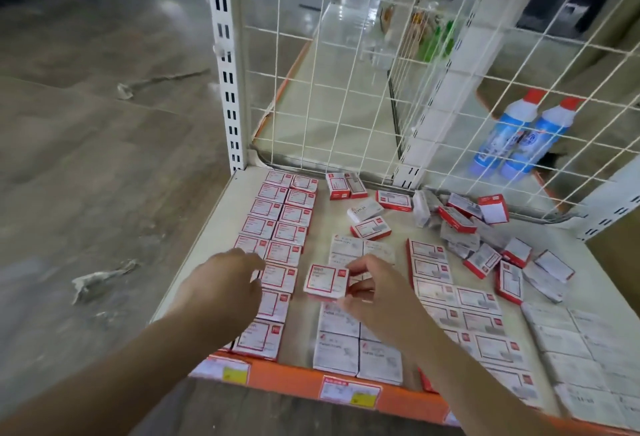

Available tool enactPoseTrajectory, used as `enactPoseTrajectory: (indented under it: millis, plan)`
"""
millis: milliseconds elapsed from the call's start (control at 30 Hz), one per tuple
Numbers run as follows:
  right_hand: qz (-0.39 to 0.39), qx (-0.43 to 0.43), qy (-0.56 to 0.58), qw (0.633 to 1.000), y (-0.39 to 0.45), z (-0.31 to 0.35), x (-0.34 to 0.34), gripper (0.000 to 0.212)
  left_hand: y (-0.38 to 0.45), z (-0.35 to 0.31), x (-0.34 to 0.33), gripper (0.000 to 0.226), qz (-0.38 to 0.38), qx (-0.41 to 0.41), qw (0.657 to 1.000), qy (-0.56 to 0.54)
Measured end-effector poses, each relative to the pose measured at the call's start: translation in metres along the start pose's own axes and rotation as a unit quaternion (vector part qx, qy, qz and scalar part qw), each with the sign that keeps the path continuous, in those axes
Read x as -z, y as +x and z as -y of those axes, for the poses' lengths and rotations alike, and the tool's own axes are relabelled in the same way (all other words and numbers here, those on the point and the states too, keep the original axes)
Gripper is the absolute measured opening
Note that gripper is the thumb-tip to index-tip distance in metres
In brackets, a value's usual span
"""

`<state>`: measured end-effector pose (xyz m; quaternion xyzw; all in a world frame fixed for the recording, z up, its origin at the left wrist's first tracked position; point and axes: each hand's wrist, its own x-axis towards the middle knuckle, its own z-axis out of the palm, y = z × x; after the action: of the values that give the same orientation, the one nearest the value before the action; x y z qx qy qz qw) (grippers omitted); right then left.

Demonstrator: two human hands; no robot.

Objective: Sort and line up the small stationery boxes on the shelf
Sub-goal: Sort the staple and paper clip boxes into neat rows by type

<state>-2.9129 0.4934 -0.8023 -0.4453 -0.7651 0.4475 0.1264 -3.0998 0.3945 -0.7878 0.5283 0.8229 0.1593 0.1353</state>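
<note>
Right hand [372, 292]: pinches a small red-and-white cardboard box [326, 282], lifted just above the cream metal shelf [398, 227].
Left hand [225, 281]: fingers relaxed, resting on the two-column red-box row [282, 238].
Advice: probably set it flush, label up, edges square.
Loose pile [485, 231]: tumbled glossy cartons by the wire grid.

A shop: price labels [349, 391] front a wire-backed shelf [346, 214].

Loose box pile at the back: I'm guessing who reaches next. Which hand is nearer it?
Right. The right hand holds a box left of the pile; the left hand is farther left.
</note>
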Motion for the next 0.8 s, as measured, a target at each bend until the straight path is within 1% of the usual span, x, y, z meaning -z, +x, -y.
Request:
enactPoseTrajectory:
  millis: [133,333,467,633,800]
  plan:
    - [0.009,0.013,0.028,1.0,0.003,0.01,-0.019,0.027,-0.008,0.012,0.0,0.034,-0.026,0.029,0.999,-0.031]
    - [0.053,0.043,0.014,0.998,0.007,0.021,-0.042,0.034,-0.022,0.029,-0.003,0.032,-0.093,0.077,0.991,-0.064]
    - [0.075,0.074,0.003,0.994,0.009,0.024,-0.055,0.034,-0.032,0.03,-0.003,0.032,-0.118,0.052,0.988,-0.079]
    - [0.09,0.11,0.006,0.99,0.01,0.021,-0.074,0.033,-0.044,0.044,0.0,0.037,-0.094,0.01,0.995,-0.04]
    - [0.104,0.137,-0.003,0.985,0.008,0.021,-0.086,0.032,-0.05,0.059,0.005,0.051,0.015,-0.07,0.997,0.008]
